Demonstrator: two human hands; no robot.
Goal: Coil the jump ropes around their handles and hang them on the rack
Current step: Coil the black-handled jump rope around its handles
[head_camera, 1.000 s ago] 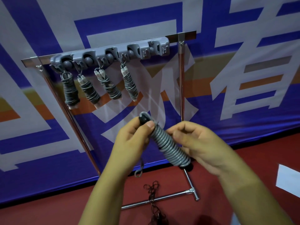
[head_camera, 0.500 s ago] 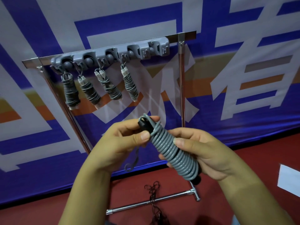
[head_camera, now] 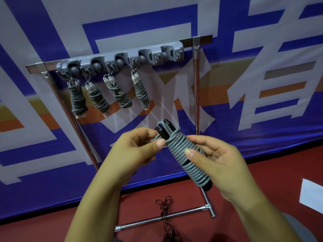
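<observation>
A jump rope (head_camera: 185, 154) with black handles has its grey cord coiled tightly around them; it slants from upper left to lower right in front of me. My left hand (head_camera: 138, 147) pinches the cord at the top end near the black handle tip. My right hand (head_camera: 215, 165) grips the coiled middle and lower part from the right, thumb on top. Above, a grey plastic rack (head_camera: 122, 62) on a metal bar carries several coiled grey ropes (head_camera: 97, 98) with white handles on its left hooks; the right hooks are bare.
The rack stands on a chrome frame with a right post (head_camera: 196, 84) and a floor crossbar (head_camera: 166, 217). A dark rope (head_camera: 166, 212) lies on the red floor below. A blue, white and orange banner hangs behind. White paper (head_camera: 312, 194) lies at right.
Both hands shifted the coiled rope slightly. The loose cord tail that hung below my left hand has been drawn up and no longer dangles.
</observation>
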